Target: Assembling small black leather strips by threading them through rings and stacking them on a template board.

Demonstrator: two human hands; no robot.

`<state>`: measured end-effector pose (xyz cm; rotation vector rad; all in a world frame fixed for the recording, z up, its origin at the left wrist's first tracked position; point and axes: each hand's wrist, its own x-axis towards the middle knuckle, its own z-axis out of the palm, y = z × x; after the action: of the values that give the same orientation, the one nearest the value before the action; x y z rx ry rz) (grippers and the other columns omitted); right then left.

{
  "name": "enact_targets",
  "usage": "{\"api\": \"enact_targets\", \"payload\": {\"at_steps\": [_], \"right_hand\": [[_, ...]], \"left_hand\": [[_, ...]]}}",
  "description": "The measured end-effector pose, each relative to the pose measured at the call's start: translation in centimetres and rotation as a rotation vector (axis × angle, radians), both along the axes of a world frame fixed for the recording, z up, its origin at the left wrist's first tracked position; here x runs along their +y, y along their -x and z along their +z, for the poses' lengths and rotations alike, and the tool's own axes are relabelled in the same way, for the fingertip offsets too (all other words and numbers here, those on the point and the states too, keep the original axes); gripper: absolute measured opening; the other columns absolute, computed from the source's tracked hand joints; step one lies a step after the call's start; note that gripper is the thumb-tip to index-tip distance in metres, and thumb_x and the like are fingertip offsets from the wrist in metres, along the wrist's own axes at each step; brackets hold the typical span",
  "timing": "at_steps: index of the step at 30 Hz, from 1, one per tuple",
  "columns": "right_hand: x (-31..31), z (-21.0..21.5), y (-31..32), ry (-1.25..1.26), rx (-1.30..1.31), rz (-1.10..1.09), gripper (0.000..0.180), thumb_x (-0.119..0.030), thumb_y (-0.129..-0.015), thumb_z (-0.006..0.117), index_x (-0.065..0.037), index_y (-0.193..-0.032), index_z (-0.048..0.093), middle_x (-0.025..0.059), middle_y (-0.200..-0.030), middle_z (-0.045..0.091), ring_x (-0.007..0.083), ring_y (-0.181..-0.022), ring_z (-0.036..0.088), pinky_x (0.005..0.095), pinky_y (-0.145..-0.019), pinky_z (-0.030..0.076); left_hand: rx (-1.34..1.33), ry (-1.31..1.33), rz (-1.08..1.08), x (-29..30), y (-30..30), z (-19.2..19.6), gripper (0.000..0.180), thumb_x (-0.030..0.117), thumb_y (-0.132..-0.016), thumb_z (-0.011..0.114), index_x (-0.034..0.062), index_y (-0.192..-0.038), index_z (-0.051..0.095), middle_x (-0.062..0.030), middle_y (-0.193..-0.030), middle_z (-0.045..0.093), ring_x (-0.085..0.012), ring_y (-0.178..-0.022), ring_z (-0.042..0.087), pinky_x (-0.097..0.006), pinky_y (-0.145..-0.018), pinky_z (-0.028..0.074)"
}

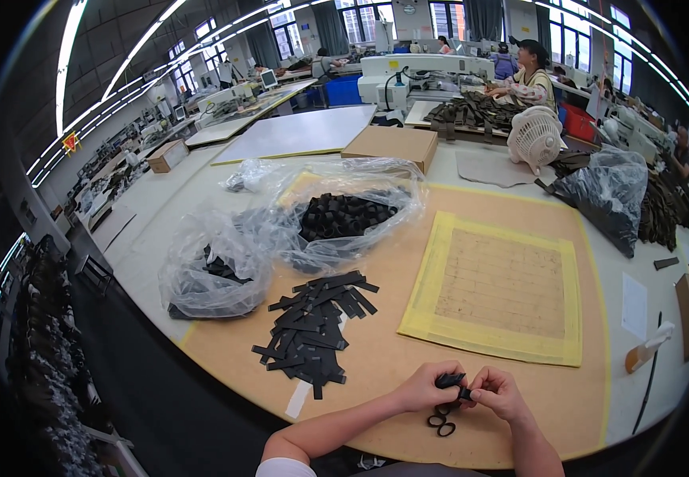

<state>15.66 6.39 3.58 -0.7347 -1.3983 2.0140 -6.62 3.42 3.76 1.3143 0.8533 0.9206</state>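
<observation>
Near the front edge of the table, my left hand (428,388) is closed around short black fabric strips (449,381). Beside it, my right hand (498,394) pinches the end of a black strip between thumb and fingers, and the two hands almost meet. Just below them show black rings (445,428), which look like scissor handles; the rest is covered by my hands. A loose pile of flat black strips (308,326) lies to the left of my hands, on the tan board (392,397).
Behind the pile stand a clear plastic bag (225,294) and another bag of small black rolled pieces (344,216). A yellow-taped panel (511,354) lies ahead. On the right are a spray bottle (650,350) and a white fan (535,139). A person (537,75) works at the back.
</observation>
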Motion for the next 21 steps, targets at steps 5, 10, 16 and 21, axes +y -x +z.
{"api": "enact_targets", "payload": {"at_steps": [5, 10, 16, 21], "right_hand": [[-0.09, 0.17, -0.02, -0.001, 0.0, 0.0, 0.012, -0.005, -0.089, 0.065, -0.001, -0.09, 0.055, 0.0096, -0.085, 0.067, 0.0163, -0.078, 0.069, 0.0248, -0.07, 0.056], [-0.14, 0.28, -0.02, -0.014, -0.006, -0.002, 0.012, -0.005, -0.088, 0.066, -0.001, -0.09, 0.054, 0.0094, -0.085, 0.067, 0.0158, -0.078, 0.069, 0.0249, -0.07, 0.056], [-0.12, 0.36, 0.05, -0.03, -0.016, -0.008, 0.011, -0.005, -0.088, 0.066, -0.001, -0.089, 0.055, 0.0089, -0.085, 0.067, 0.0149, -0.077, 0.068, 0.0244, -0.07, 0.055], [-0.21, 0.62, 0.12, -0.038, -0.017, -0.018, 0.012, -0.005, -0.088, 0.066, -0.001, -0.089, 0.055, 0.009, -0.084, 0.067, 0.0144, -0.077, 0.068, 0.0246, -0.07, 0.055]], "left_hand": [[-0.001, 0.053, -0.019, 0.06, 0.07, -0.17, 0.013, 0.006, -0.082, 0.06, 0.0025, -0.094, 0.06, -0.0001, -0.082, 0.061, -0.0062, -0.076, 0.055, -0.023, -0.068, 0.046], [-0.014, -0.002, 0.007, 0.04, -0.17, -0.3, 0.012, 0.007, -0.081, 0.06, 0.0028, -0.093, 0.059, 0.0001, -0.078, 0.061, -0.0057, -0.068, 0.054, -0.023, -0.061, 0.045], [-0.036, -0.05, 0.023, 0.12, -0.21, -0.21, 0.011, 0.007, -0.081, 0.06, 0.003, -0.092, 0.058, -0.0006, -0.074, 0.061, -0.0054, -0.062, 0.055, -0.022, -0.056, 0.044], [-0.029, -0.058, 0.03, 0.01, -0.2, 0.32, 0.011, 0.007, -0.082, 0.06, 0.0027, -0.092, 0.059, -0.0013, -0.075, 0.062, -0.0064, -0.065, 0.057, -0.022, -0.058, 0.046]]}}
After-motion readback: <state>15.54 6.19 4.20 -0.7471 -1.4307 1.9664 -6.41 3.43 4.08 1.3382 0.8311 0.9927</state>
